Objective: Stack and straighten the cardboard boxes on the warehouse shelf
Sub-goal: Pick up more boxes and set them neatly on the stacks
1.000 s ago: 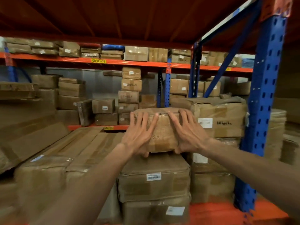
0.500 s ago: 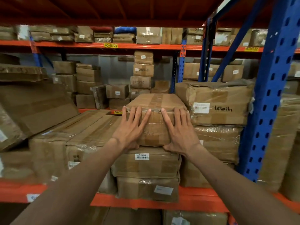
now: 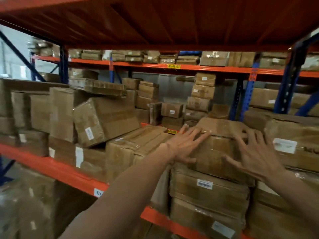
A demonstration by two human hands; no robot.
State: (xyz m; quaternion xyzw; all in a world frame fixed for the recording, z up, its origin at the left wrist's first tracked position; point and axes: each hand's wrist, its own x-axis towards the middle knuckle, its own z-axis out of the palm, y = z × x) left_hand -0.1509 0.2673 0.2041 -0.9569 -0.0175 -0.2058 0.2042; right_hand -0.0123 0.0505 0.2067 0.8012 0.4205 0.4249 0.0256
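While both forearms are stretched forward from the bottom edge, the left hand (image 3: 185, 146) and the right hand (image 3: 257, 156) are laid flat, fingers spread wide, on the near face of the top box (image 3: 215, 149); nothing is pinched or gripped. This taped cardboard box is seen sitting on a stack of two more boxes: the middle box (image 3: 208, 190) carries a barcode label, the bottom box (image 3: 205, 219) a white label. The stack is carried by the orange shelf beam (image 3: 57, 169). Just right of the top box, a larger box with a white label (image 3: 290, 145) is set, nearly touching it. To the left, a long flat carton (image 3: 131, 149) lies beside the stack, and a tilted box (image 3: 103, 119) is leaned on its far end. Upright boxes are packed further left. Behind, a tall column of small boxes (image 3: 202, 99) is seen on the rear rack, between blue uprights (image 3: 248, 97). The picture is blurred at the edges.
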